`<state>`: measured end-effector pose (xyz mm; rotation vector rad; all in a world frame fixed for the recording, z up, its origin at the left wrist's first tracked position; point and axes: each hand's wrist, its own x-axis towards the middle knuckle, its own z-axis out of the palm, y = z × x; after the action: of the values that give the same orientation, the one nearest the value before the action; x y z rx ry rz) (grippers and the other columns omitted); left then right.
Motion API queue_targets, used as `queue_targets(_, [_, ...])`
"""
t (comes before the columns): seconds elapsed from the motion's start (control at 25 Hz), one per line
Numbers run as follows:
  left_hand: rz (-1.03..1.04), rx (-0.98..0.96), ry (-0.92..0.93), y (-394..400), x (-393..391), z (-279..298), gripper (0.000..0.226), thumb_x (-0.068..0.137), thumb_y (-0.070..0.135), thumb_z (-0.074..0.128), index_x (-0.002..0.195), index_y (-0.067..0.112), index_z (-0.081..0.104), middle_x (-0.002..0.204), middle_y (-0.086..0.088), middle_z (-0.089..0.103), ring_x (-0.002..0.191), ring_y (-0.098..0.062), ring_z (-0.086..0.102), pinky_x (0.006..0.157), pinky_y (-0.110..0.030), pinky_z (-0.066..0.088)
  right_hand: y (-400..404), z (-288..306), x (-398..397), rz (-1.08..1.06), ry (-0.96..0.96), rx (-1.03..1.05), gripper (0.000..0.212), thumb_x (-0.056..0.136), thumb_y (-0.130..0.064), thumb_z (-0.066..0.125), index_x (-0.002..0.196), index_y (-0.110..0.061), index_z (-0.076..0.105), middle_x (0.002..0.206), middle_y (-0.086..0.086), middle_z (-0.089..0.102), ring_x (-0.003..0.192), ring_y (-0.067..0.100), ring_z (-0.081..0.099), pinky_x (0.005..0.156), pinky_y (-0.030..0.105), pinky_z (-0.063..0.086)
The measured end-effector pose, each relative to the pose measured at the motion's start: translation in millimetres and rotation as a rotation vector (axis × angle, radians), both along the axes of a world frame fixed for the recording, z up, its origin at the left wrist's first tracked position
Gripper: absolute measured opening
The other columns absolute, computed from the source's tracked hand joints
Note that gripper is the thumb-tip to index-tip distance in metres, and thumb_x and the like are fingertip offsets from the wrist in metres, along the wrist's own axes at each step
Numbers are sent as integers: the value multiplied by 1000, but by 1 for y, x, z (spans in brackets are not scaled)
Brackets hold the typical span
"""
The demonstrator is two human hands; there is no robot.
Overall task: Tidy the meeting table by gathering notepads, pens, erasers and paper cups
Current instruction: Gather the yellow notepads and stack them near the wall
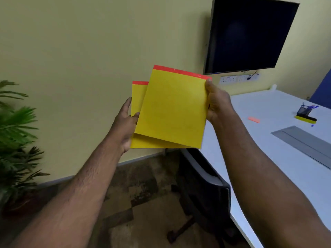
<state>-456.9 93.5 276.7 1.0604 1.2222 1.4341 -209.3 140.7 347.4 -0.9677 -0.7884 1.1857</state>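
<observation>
Two yellow notepads with red top strips are held up in the air in front of me, to the left of the table. The front notepad [172, 108] is gripped at its right edge by my right hand [217, 102]. The back notepad [138, 97] sits partly behind it, held at its left edge by my left hand [125, 126]. On the white meeting table [268, 154], far right, stand a black mesh pen holder [304, 110] with blue pens, a yellow and black eraser [305, 119], a small orange eraser [254, 119] and a blue pen cap [312, 125].
A black office chair [204, 187] is pushed against the table's near edge below the notepads. A potted plant [16, 133] stands at the left. A dark screen [249, 34] hangs on the wall above a socket strip [239, 79]. A grey cable hatch [304, 142] lies in the tabletop.
</observation>
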Motion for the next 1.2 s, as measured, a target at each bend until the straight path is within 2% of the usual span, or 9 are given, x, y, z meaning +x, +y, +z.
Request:
queue_targets(0.16, [73, -3, -4, -12, -106, -26, 69, 101, 3, 45, 149, 48, 26, 160, 8, 25, 139, -19, 37, 114, -40, 23, 25, -34, -116, 144, -26, -113, 27, 92, -33, 64, 100, -7, 67, 105, 17, 71, 94, 33, 69, 80, 51, 57])
queue_targets(0.24, [84, -12, -21, -9, -129, -38, 66, 101, 0, 41, 150, 43, 29, 160, 12, 20, 141, -13, 29, 106, -29, 18, 36, -46, -143, 158, -52, -153, 33, 88, -35, 68, 103, -6, 66, 106, 17, 71, 94, 34, 69, 83, 54, 56])
queue_targets(0.36, [83, -91, -87, 3, -175, -64, 55, 100, 6, 42, 132, 50, 54, 157, 9, 31, 144, -19, 29, 118, -47, 15, 66, -70, -193, 214, -124, -236, 46, 82, -42, 71, 112, -7, 64, 113, 16, 68, 98, 36, 67, 86, 58, 53])
queue_targets(0.44, [92, -149, -155, 13, -198, -82, 50, 100, 12, 43, 120, 53, 62, 151, 5, 45, 139, -26, 40, 113, -59, 27, 83, -86, -215, 271, -157, -286, 43, 87, -41, 66, 115, -9, 61, 113, 16, 67, 99, 36, 66, 86, 57, 54])
queue_targets(0.56, [135, -228, -306, 41, -231, -92, 36, 102, 19, 43, 121, 43, 62, 122, 3, 69, 111, -26, 65, 92, -50, 51, 130, -114, -258, 432, -77, -329, 35, 96, -37, 54, 119, -11, 59, 114, 17, 68, 100, 35, 67, 78, 52, 57])
queue_targets(0.8, [137, -278, -199, 149, -286, -121, 58, 69, 62, 77, 123, 49, 61, 143, 8, 54, 137, -24, 43, 108, -62, 33, 254, -166, -332, 599, -7, -467, 41, 99, -38, 47, 129, -11, 53, 116, 19, 66, 92, 34, 68, 65, 46, 57])
queue_targets(0.92, [166, -278, -139, 208, -290, -116, 56, 67, 43, 81, 118, 53, 59, 155, 10, 34, 145, -18, 23, 118, -57, 16, 315, -171, -340, 547, -63, -479, 39, 99, -39, 49, 125, -12, 57, 114, 17, 67, 95, 33, 67, 72, 46, 57])
queue_targets(1.04, [47, -307, -128, 307, -288, -121, 62, 61, 41, 86, 114, 58, 59, 155, 9, 35, 144, -21, 27, 117, -58, 20, 398, -172, -330, 408, -166, -472, 30, 97, -39, 52, 109, -12, 60, 111, 14, 65, 97, 32, 64, 85, 49, 53])
queue_targets(1.2, [-103, -325, -176, 383, -267, -145, 75, 87, 9, 66, 146, 43, 35, 146, 9, 48, 135, -26, 45, 112, -58, 32, 450, -203, -299, 174, -371, -490, 40, 94, -36, 53, 119, -7, 61, 120, 13, 61, 107, 32, 60, 98, 51, 49])
